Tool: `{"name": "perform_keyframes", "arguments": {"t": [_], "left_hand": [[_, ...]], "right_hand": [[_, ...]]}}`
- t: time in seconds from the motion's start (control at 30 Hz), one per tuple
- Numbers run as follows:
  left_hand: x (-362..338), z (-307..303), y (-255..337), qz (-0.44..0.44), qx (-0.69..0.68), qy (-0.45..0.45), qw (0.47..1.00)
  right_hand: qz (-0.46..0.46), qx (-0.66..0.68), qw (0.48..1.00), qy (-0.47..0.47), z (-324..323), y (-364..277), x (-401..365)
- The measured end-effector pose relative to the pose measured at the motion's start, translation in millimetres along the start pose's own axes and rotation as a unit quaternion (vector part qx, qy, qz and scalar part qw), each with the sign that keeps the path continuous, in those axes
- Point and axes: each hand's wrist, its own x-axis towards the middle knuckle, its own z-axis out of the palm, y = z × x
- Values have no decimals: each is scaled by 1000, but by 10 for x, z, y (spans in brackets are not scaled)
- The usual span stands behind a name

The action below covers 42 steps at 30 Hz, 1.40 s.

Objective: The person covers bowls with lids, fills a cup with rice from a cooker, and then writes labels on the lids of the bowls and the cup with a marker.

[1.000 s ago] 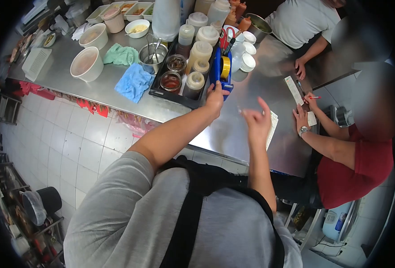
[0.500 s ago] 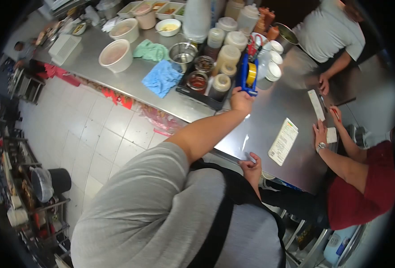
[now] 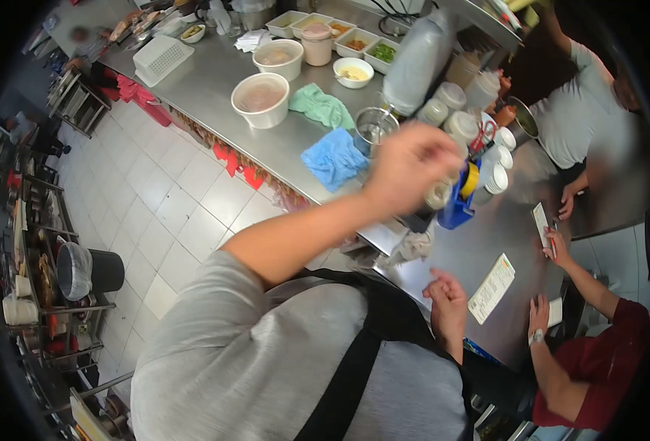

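Observation:
My left hand (image 3: 417, 162), blurred by motion, is raised over the bottles and the metal pot (image 3: 375, 126); whether its curled fingers hold anything is unclear. Just beyond its fingertips stands a blue tape dispenser (image 3: 456, 212) with a yellow roll (image 3: 470, 178). Red-handled scissors (image 3: 484, 136) stick up behind the roll. Low over the counter edge, my right hand (image 3: 448, 298) has its fingers loosely bent and apart, with nothing visible in them. A printed slip (image 3: 492, 288) lies on the steel counter (image 3: 461, 253) to the right of that hand.
Green (image 3: 321, 107) and blue cloths (image 3: 334, 159) lie left of the pot. White tubs (image 3: 260, 101) and trays (image 3: 356, 44) are farther back. On the right, a person in a red top (image 3: 597, 375) holds a red pen near another slip (image 3: 540, 224); another person (image 3: 575, 110) stands behind.
My left hand has left the tape dispenser and risen up over the bottles. My right hand's fingers are more bent. The whole view has shifted, and the red-topped person's pen hand is now at the far slip.

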Motion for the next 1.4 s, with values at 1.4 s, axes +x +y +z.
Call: {"name": "perform_keyframes", "arguments": {"t": [1.4], "left_hand": [[592,-4321,-1854,-246,-149,264,921]], "right_hand": [[45,167,982,-81,4090,911,3991]]}}
